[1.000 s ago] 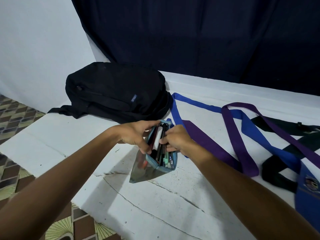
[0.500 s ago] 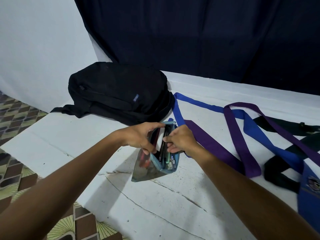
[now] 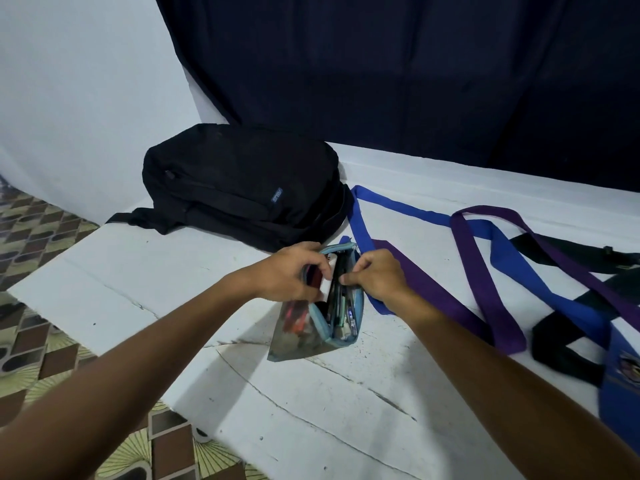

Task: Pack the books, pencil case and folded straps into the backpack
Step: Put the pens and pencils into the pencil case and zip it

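A clear, blue-edged pencil case full of pens stands on the white table with its top open. My left hand grips its left rim, and my right hand pinches its right rim, so the mouth is held apart. The black backpack lies flat behind the case and looks closed. A blue strap, a purple strap and a black strap lie unfolded and crossing over each other on the right. No books are in view.
A dark curtain hangs behind the table and a white wall stands at the left. Patterned floor tiles show past the table's left and front edges. A blue fabric item lies at the right edge.
Both hands stay on the pencil case. My left hand's fingers have curled further over the left rim, and the case has barely shifted.
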A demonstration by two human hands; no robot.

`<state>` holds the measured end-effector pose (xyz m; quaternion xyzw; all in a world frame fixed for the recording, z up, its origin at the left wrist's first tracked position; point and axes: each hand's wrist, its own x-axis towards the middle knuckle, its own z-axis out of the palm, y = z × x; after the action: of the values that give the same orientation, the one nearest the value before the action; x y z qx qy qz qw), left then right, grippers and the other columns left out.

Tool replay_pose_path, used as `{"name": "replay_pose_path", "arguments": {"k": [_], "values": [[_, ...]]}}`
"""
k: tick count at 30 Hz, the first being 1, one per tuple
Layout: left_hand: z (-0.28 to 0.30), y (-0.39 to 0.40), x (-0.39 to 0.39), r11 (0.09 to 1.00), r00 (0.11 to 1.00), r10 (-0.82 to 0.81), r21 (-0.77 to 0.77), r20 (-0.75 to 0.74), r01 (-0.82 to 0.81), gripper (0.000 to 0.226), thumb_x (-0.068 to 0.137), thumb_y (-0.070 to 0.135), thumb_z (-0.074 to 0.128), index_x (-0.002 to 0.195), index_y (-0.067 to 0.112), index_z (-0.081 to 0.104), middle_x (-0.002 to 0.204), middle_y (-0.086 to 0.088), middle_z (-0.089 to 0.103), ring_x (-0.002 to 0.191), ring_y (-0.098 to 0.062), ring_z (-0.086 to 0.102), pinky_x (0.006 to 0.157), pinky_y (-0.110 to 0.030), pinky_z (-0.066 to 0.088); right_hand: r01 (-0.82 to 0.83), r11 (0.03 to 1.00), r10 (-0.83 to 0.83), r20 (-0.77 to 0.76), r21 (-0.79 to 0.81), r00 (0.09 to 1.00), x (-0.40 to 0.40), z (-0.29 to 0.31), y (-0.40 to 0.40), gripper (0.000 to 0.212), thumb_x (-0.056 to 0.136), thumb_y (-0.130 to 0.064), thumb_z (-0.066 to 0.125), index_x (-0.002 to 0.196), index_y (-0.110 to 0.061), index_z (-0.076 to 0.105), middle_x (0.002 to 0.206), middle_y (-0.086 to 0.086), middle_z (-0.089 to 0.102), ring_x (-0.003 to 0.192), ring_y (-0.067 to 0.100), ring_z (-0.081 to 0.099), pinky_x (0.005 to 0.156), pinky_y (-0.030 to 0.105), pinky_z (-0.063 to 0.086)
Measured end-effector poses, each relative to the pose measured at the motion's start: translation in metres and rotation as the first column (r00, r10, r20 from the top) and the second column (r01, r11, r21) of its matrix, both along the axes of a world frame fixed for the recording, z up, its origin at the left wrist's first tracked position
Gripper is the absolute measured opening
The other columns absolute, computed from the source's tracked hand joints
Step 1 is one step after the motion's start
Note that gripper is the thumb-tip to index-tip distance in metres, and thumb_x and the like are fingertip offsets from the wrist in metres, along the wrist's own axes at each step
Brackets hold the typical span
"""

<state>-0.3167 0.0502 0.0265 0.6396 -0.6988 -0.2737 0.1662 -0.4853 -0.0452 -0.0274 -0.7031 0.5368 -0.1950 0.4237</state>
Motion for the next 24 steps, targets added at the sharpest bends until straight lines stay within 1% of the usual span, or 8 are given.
{"name": "replay_pose_path", "arguments": {"k": [2,4,7,10,13,17,22,24], "values": [[0.001,0.004,-0.004,0.999,0.996,-0.002,-0.039,0.089,0.006,0.016,0.079,0.020,0.078,0.088,0.030,0.069,0.152,-0.002,0.032,0.143,-0.014,0.022,0.106,-0.021,0.023,-0.012,1.000,0.013,0.035,-0.024,0.999,-0.001,-0.001,0.000,0.032,0.064,-0.022,0.089,0.064,-0.014,0.058,0.066,-0.003,0.063,0.061,0.010,0.056,0.063,0.028,0.047],[0.002,0.010,-0.009,0.996,0.988,-0.042,-0.072,0.148,0.053,0.010,0.078,0.034,0.079,0.083,0.030,0.072,0.157,-0.002,0.025,0.147,-0.015,0.011,0.117,-0.035,0.019,-0.021,0.999,0.027,0.114,-0.050,0.993,-0.001,-0.003,-0.002,0.035,0.065,-0.013,0.088,0.065,-0.016,0.054,0.064,-0.005,0.057,0.058,0.009,0.050,0.058,0.023,0.044],[-0.006,0.023,-0.023,0.967,0.912,-0.174,-0.108,0.371,0.229,0.030,0.072,0.056,0.076,0.089,0.031,0.077,0.160,0.002,0.018,0.149,-0.017,-0.005,0.119,-0.055,0.003,0.005,0.977,0.037,0.189,-0.214,0.981,0.000,-0.008,-0.010,0.028,0.073,0.003,0.075,0.090,-0.015,0.060,0.092,0.004,0.057,0.074,0.016,0.054,0.065,0.018,0.046],[-0.020,0.034,-0.035,0.913,0.806,-0.237,-0.160,0.542,0.375,0.036,0.069,0.060,0.076,0.088,0.029,0.078,0.156,-0.005,0.031,0.149,-0.028,0.003,0.112,-0.070,0.000,-0.139,0.941,0.179,0.105,-0.310,0.978,0.002,-0.008,-0.021,0.048,0.083,0.008,0.059,0.126,-0.014,0.061,0.118,0.009,0.055,0.090,0.019,0.056,0.086,0.029,0.050],[-0.032,0.037,-0.034,0.870,0.770,-0.216,-0.239,0.600,0.431,0.021,0.066,0.047,0.083,0.075,0.029,0.078,0.142,-0.008,0.049,0.143,-0.033,0.019,0.104,-0.077,0.018,-0.276,0.911,0.286,-0.012,-0.305,0.958,0.005,0.000,-0.033,0.033,0.085,0.002,0.062,0.116,-0.009,0.070,0.111,0.008,0.069,0.094,0.016,0.062,0.091,0.029,0.050],[-0.030,0.039,-0.018,0.877,0.860,-0.223,-0.291,0.458,0.383,0.012,0.074,0.040,0.077,0.071,0.028,0.075,0.147,-0.006,0.043,0.148,-0.030,0.015,0.113,-0.068,0.009,-0.297,0.901,0.275,-0.113,-0.317,0.955,0.006,0.013,-0.044,0.017,0.087,-0.005,0.063,0.097,-0.010,0.076,0.087,0.010,0.072,0.080,0.025,0.066,0.075,0.036,0.053],[-0.022,0.046,0.031,0.898,0.961,-0.198,-0.358,0.196,0.258,0.009,0.069,0.031,0.079,0.069,0.023,0.075,0.144,-0.009,0.041,0.144,-0.025,0.015,0.117,-0.026,0.017,-0.416,0.879,0.359,-0.251,-0.232,0.899,-0.002,0.045,-0.052,0.013,0.084,-0.008,0.063,0.078,-0.007,0.074,0.061,0.006,0.064,0.059,0.018,0.060,0.064,0.029,0.048],[-0.021,0.051,0.054,0.930,0.988,-0.118,-0.339,0.103,0.146,0.011,0.068,0.036,0.073,0.069,0.026,0.073,0.142,-0.004,0.041,0.140,-0.022,0.024,0.113,-0.026,0.025,-0.450,0.876,0.385,-0.310,-0.174,0.869,-0.003,0.058,-0.055,0.016,0.083,-0.009,0.063,0.069,-0.007,0.071,0.057,0.009,0.061,0.052,0.018,0.056,0.058,0.029,0.047]]}}
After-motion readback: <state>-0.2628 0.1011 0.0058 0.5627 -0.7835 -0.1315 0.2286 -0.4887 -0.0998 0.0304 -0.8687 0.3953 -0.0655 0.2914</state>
